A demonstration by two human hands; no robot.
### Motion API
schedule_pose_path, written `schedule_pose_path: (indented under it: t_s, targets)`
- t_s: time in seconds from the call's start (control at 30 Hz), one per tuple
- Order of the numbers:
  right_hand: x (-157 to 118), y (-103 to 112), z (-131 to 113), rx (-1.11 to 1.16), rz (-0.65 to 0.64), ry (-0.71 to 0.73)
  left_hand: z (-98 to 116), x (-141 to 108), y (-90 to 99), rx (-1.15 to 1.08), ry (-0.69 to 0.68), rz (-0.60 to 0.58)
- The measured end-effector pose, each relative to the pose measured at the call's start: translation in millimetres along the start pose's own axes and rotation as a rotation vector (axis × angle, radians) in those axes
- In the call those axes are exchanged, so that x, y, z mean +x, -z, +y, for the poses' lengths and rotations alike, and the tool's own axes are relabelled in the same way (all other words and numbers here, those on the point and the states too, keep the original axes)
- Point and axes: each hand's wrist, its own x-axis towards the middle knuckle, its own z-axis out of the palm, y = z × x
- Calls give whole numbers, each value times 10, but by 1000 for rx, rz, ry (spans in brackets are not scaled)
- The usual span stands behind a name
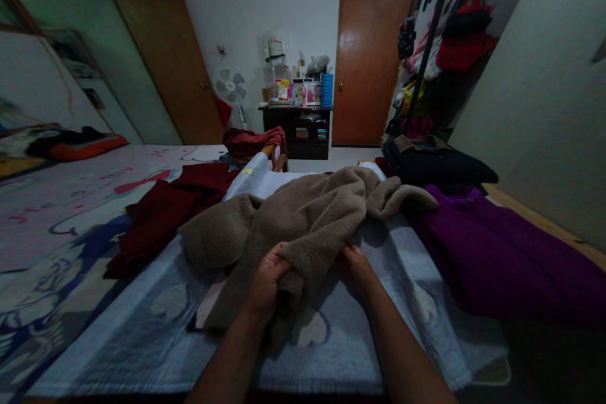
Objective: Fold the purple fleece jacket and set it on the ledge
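Note:
A fuzzy brown garment (pixel 307 208) lies rumpled across a light blue cloth (pixel 350 363) with heart shapes. One sleeve stretches to the left, and another part curls out to the right. My left hand (pixel 269 281) is closed on the near edge of the garment, thumb on top. On the other side of the same edge, my right hand (pixel 355 264) pinches the fabric, with its fingertips partly hidden beneath it. Between my hands the cloth hangs in a bunched fold.
Dark red clothing (pixel 175 214) lies at the left on a patterned bed cover (pixel 95 183). A purple garment (pixel 511 252) and folded black clothes (pixel 435 161) are at the right. Behind stand a fan (pixel 231 85), a dark cabinet (pixel 296 139) and a wooden door (pixel 367 63).

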Motion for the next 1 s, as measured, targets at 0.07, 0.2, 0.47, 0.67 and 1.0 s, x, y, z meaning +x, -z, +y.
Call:
schedule_pose_path:
  t_s: [0.07,0.2,0.47,0.67,1.0]
  targets:
    - [0,9,18,0,-15,-20,-31,2,18,-14,4,-10]
    - [-1,24,6,-73,7,7,-61,10,46,-4,1,-27]
    - [-84,34,-211,-229,98,40,-65,-38,89,0,-18,-47]
    - [-278,33,-739,-225,144,121,3,-51,145,121,-29,-32]
    - [-523,265,-1340,-1454,245,267,-281,-98,78,1047,-272,-269]
